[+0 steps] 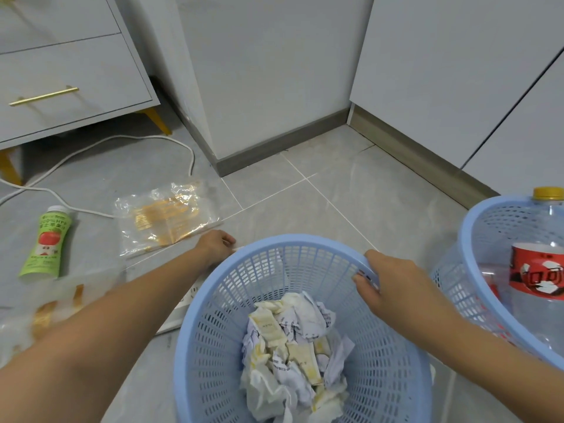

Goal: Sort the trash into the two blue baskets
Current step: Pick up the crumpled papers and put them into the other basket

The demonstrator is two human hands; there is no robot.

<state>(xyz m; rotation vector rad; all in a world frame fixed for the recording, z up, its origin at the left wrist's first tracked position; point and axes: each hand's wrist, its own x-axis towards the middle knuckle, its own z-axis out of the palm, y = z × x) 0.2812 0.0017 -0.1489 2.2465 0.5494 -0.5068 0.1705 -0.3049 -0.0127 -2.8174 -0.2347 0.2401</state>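
A blue basket [274, 242] stands in front of me, holding crumpled white and yellow paper [293, 346]. My right hand [378, 285] grips its right rim. My left hand [215, 244] is low at the floor just left of the rim, fingers curled, and seems to pinch a small white scrap [239, 248]. A second blue basket [476, 215] at the right holds a red-labelled bottle [537, 273] and a large clear bottle with a yellow cap [547, 193]. On the floor to the left lie a clear plastic bag [164, 218] and a green juice bottle [45, 242].
Another crumpled plastic wrapper [45, 309] lies blurred at the lower left. A white power strip [186, 300] sits under my left forearm, and its cable [122, 141] loops across the tiles. A drawer cabinet on gold legs [61, 87] is at the far left; white cupboards line the back and right.
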